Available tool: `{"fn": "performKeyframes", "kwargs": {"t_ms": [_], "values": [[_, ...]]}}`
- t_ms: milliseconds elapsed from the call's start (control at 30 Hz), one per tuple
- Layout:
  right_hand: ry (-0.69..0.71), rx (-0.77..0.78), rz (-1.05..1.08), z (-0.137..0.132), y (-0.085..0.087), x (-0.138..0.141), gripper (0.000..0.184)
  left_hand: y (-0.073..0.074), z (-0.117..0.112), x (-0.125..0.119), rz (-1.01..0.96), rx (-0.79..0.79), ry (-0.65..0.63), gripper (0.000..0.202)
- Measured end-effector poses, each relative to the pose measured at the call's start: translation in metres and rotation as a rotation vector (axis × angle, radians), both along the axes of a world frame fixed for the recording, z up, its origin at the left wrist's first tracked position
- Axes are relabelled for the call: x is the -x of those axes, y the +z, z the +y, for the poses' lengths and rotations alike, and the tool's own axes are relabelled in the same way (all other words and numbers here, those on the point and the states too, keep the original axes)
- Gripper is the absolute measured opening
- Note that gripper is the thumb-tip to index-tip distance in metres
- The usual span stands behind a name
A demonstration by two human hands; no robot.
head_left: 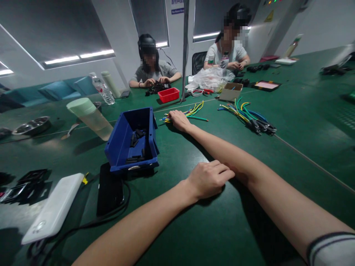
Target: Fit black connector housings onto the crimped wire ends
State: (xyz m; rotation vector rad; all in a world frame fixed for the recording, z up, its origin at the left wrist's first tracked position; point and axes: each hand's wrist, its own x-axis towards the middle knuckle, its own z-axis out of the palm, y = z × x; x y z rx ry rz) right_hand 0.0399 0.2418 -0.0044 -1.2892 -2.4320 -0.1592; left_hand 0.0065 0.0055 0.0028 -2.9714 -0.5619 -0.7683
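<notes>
My right hand (179,120) reaches far forward, palm down, onto a loose bunch of yellow, green and blue wires (196,111). Its fingers are bent over the wire ends, and the fingertips are partly hidden. Closer to me, my left hand (209,179) rests on the table beside my right forearm. Its fingers are curled in, and whatever they hold, if anything, is hidden. To the right lies a second bundle of wires (245,112) with black ends. Left of my right hand stands a blue bin (113,157) with several small black pieces (135,138) inside.
Left of the bin are a bottle with a green lid (93,118), a black phone (109,192) and a white power bank (54,208) with cables. Ahead lie a red tray (169,95), a cardboard box (230,92) and a metal pole (185,51). Two people sit opposite.
</notes>
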Motion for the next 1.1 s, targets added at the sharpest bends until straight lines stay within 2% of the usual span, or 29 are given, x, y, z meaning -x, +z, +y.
{"fn": "performKeyframes", "kwargs": {"t_ms": [233,333,533,733,867,1100], "values": [[0.055,-0.157,-0.107,-0.012,0.007,0.004,0.027,0.003,-0.001,0.000,0.038,0.016,0.001,0.028],[0.014,-0.126,-0.117,-0.014,0.009,0.004,0.030,0.004,-0.001,0.000,0.024,0.031,-0.005,0.028],[-0.152,0.005,-0.081,-0.016,0.009,0.002,0.032,0.002,0.000,0.000,0.017,0.043,-0.015,0.028],[-0.199,-0.022,-0.074,-0.023,0.013,-0.002,0.032,0.000,0.001,0.003,0.020,0.090,0.044,0.026],[-0.170,-0.041,-0.081,-0.032,0.014,-0.011,0.029,0.003,0.002,0.006,0.027,0.149,0.079,0.028],[-0.120,-0.065,-0.099,-0.060,0.012,-0.043,0.038,0.007,0.001,0.007,0.042,0.204,0.113,0.027]]}}
